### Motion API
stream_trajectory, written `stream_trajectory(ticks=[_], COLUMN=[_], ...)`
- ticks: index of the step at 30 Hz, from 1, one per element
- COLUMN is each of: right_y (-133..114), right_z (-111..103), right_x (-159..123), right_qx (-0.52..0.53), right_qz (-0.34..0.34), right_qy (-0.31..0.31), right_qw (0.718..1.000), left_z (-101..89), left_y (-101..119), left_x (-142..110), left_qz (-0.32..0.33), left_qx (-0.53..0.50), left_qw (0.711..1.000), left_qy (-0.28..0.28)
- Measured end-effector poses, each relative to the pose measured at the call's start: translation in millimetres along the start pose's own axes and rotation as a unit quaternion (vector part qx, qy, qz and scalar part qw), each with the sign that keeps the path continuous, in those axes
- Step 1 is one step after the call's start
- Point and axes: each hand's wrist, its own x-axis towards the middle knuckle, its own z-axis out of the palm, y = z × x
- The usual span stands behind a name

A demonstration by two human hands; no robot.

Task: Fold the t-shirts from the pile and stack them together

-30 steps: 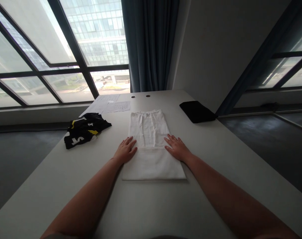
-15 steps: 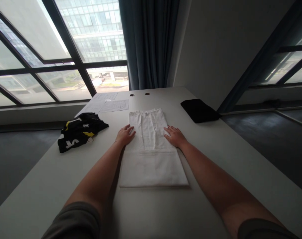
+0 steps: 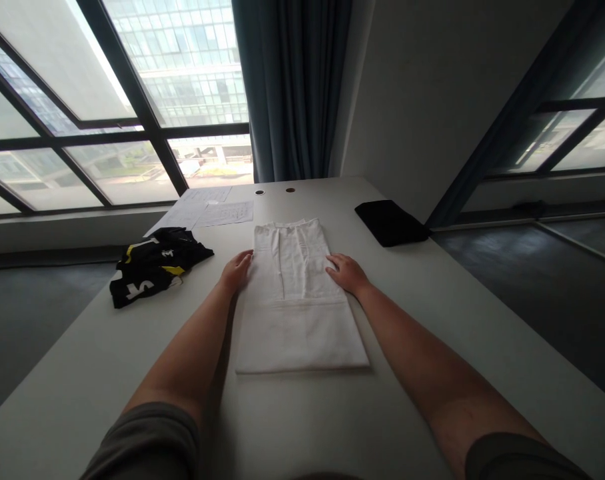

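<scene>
A white shirt lies folded in a long rectangle on the table, its neck end farthest from me. Two loose lengthwise folds run down its upper half, and a flat folded panel covers the near half. At the shirt's left edge rests my left hand, fingers stretched forward along the cloth and partly hidden by the hand itself. My right hand lies against the opposite edge, its fingertips touching the cloth and the thumb apart. Both hands appear open, about level with each other.
On the left of the white table is a crumpled black garment with yellow and white marks. Printed papers lie behind it. A folded black cloth sits at the right, near the table's edge. A dark blue curtain hangs beyond.
Both hands have slid forward along the shirt from its middle. My left hand has then shifted outward, off the top of the cloth to its edge. My right hand's fingers have drawn in slightly.
</scene>
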Motion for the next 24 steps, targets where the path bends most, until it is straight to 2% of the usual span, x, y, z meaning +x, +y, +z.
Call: stream_trajectory(ticks=[3,5,9,12,15,18,21,24], right_y=[-2.3,-3.9,-10.8,-23.6,-42.2,-58.7,-65.5,-63.6], right_z=[-10.0,-16.1,-26.6,-34.5,-39.5,-38.8,-34.1,-29.3], right_x=[-15.7,-34.5,-82.8,-111.0,-123.7,-125.1,-122.2,-119.7], right_qx=[0.047,0.056,0.053,0.028,-0.033,-0.118,-0.151,-0.132], right_qz=[0.004,0.014,0.033,0.032,0.036,0.045,0.055,0.045], right_qy=[0.066,0.082,0.023,-0.01,-0.034,-0.06,-0.075,-0.081], right_qw=[0.997,0.995,0.998,0.999,0.998,0.99,0.984,0.987], left_z=[-11.6,-17.3,-27.2,-30.1,-24.8,-15.0,-8.0,-6.6], left_y=[-1.4,-2.1,8.7,31.1,54.3,66.3,64.8,56.2], left_x=[-33.7,-65.4,-132.7,-164.7,-175.4,-174.1,-168.5,-161.9], left_qz=[0.003,-0.01,-0.019,-0.037,-0.053,-0.057,-0.065,-0.075], left_qx=[-0.025,-0.012,0.086,0.131,0.172,0.224,0.25,0.237], left_qw=[1.0,1.0,0.996,0.99,0.984,0.973,0.966,0.968], left_qy=[0.013,0.021,-0.021,-0.033,-0.015,0.003,-0.011,-0.028])
